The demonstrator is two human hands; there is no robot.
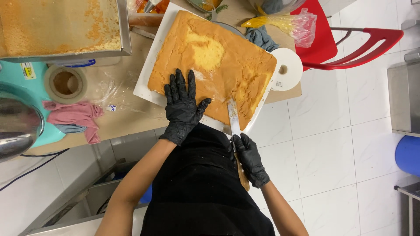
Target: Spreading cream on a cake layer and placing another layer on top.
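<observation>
Golden sponge sheet (218, 61) on white paper (151, 65) lies mid-table; the left hand (183, 105) presses flat, fingers spread, on its near edge while the right hand (250, 159) grips 1 knife (233, 117) at the near-right side (trimming looks underway). Next calls for a steady, straight stroke. Count: 1 cake, 2 gloves.

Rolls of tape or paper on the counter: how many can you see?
2. A brownish tape roll lies left of the sheet cake; a white roll sits at the cake's right edge. Clutter may hide others.
</observation>
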